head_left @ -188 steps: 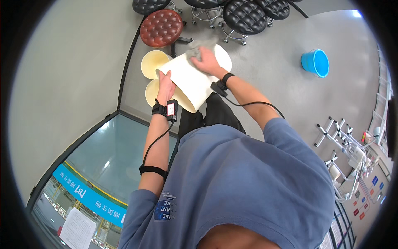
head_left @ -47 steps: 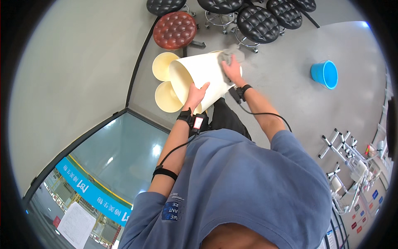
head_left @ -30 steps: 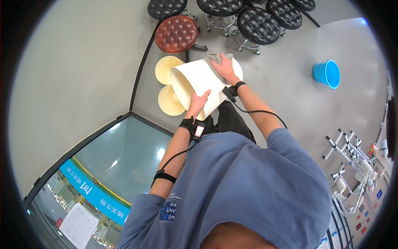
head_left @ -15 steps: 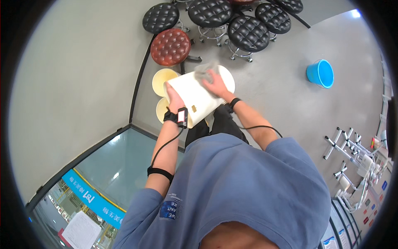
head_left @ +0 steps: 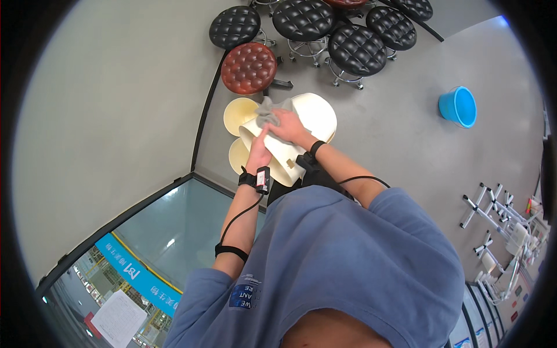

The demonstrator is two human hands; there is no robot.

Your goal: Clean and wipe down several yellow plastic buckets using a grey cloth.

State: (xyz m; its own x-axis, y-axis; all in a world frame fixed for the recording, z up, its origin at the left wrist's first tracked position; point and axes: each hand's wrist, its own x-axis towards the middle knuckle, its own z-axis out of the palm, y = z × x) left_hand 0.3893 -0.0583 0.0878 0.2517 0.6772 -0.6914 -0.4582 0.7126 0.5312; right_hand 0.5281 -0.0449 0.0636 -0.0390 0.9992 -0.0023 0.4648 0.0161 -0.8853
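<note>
A white, bucket-shaped bin (head_left: 281, 152) with a small brown patch lies tilted in front of my legs, its open rim toward the left. My left hand (head_left: 260, 153) grips that rim, fingers partly hidden by the wall. Pressed against the bin near the rim is a crumpled grey cloth (head_left: 268, 116), with my right hand (head_left: 288, 125) closed on it. A larger rounded white surface (head_left: 316, 113) shows just beyond my right hand; I cannot tell if it belongs to another bin. Two cream bins (head_left: 239, 111) stand on the floor to the left, partly covered.
A red tufted stool (head_left: 249, 68) and several black stools (head_left: 357, 50) stand ahead. On the floor at the right is a blue bucket (head_left: 458, 107). White metal stands (head_left: 487, 206) are farther right. A wall (head_left: 116, 116) and a glass panel (head_left: 174, 223) border the left.
The bin has turned and its rim now faces more to the left. My right hand and the cloth have moved left toward the rim, close to my left hand.
</note>
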